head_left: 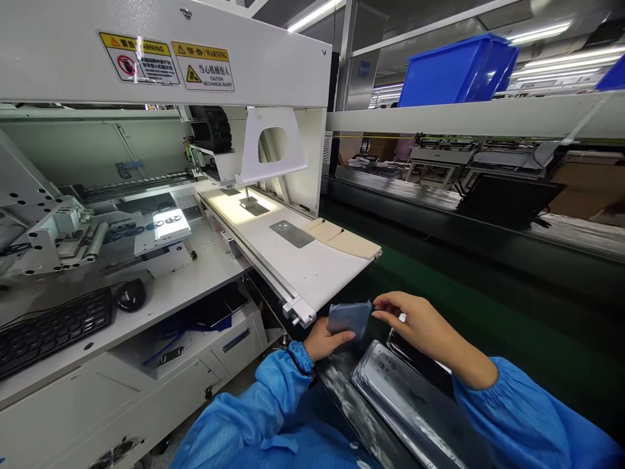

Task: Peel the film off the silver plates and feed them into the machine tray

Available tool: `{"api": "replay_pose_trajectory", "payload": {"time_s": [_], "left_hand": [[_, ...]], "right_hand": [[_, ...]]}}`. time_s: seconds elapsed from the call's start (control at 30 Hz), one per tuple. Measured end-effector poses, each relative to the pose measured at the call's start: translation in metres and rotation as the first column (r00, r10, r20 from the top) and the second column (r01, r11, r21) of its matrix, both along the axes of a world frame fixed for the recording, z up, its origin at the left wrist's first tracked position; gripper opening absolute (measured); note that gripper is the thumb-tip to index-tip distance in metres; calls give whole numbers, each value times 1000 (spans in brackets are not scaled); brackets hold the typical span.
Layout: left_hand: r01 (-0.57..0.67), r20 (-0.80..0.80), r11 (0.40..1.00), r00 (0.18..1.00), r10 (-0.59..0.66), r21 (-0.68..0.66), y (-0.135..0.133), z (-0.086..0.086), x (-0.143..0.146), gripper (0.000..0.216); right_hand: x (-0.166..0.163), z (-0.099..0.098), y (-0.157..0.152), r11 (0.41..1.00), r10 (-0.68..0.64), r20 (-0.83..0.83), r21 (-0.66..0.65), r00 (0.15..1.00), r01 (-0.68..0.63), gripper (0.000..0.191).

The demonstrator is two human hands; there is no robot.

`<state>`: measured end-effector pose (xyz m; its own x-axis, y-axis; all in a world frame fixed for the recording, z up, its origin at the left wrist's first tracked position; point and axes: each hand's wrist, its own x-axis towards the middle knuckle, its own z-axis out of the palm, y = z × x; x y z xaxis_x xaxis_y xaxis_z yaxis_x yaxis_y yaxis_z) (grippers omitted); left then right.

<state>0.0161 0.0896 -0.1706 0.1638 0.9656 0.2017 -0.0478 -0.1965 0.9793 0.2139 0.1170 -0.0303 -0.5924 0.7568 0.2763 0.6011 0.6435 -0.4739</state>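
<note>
My left hand (328,340) grips a thin, grey-blue phone-sized panel (349,320), with the thumb across its front; it looks wrapped in clear film. Close to the panel's upper right corner, my right hand (406,320) has thumb and forefinger brought together in a pinch. Whatever is between those fingertips is too small to make out. Below the hands lies a stack of film-wrapped phone back panels (390,374) with camera holes. A dark, shiny-edged stack (420,361) sits beside it, partly behind my right forearm.
A white conveyor (312,273) runs out of the machine, carrying a grey panel with holes (291,234). A beige guide plate (344,240) edges it. At left are a keyboard (58,329) and a mouse (131,295). A dark green belt (488,306) passes on the right.
</note>
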Motion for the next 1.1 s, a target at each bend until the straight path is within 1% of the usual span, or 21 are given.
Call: {"api": "replay_pose_trajectory", "payload": {"time_s": [0.13, 0.27, 0.33, 0.43, 0.6, 0.67, 0.73, 0.8, 0.87, 0.93, 0.97, 1.0, 1.03, 1.1], "left_hand": [[-1, -6, 1000, 1000, 1, 0, 0, 2, 0, 59], [-2, -27, 1000, 1000, 2, 15, 0, 2, -1, 59], [7, -40, 1000, 999, -6, 30, 0, 2, -2, 58], [23, -43, 999, 999, -21, 41, -1, 2, -3, 57], [38, -16, 999, 999, -38, 38, -2, 5, -3, 60], [31, -13, 998, 999, -31, 47, -2, 6, -2, 61], [22, -5, 999, 1000, -22, 43, -2, 5, -2, 62], [13, 8, 1000, 1000, -13, 23, -1, 4, -1, 63], [0, 15, 1000, 1000, -1, 6, 0, 3, -1, 65], [-10, 15, 1000, 1000, 10, 8, 0, 3, 0, 65], [-14, 15, 1000, 1000, 14, 12, 1, 3, 0, 65], [-20, 16, 1000, 1000, 20, 14, 1, 3, 0, 63], [-27, 15, 1000, 1000, 27, 13, 1, 4, 1, 62], [-34, 9, 999, 999, 34, 8, 1, 4, 2, 61]], "right_hand": [[-8, -6, 0, 1000, -13, -36, 1, 999, 13, 19], [-13, -5, -4, 997, 24, -99, 70, 995, -17, 24], [-14, -3, -7, 995, 29, -170, 103, 985, -12, 24], [-13, -1, -12, 993, 19, -283, 118, 959, 15, 23], [-13, 3, -16, 989, 56, -236, 146, 970, -22, 25], [-12, 6, -17, 993, 54, -251, 115, 967, -25, 25], [-11, 7, -18, 998, 35, -286, 56, 958, -20, 26], [-10, 6, -17, 998, 7, -320, -51, 947, -24, 27], [-9, 3, -15, 985, -22, -329, -167, 944, -35, 29], [-8, -2, -12, 973, -38, -272, -230, 961, -26, 31], [-8, -4, -10, 974, -43, -226, -225, 973, -10, 31], [-8, -6, -9, 982, -47, -179, -186, 983, 13, 30], [-8, -7, -8, 993, -50, -146, -115, 988, 33, 27], [-9, -7, -6, 997, -27, -144, 71, 989, 38, 21]]}}
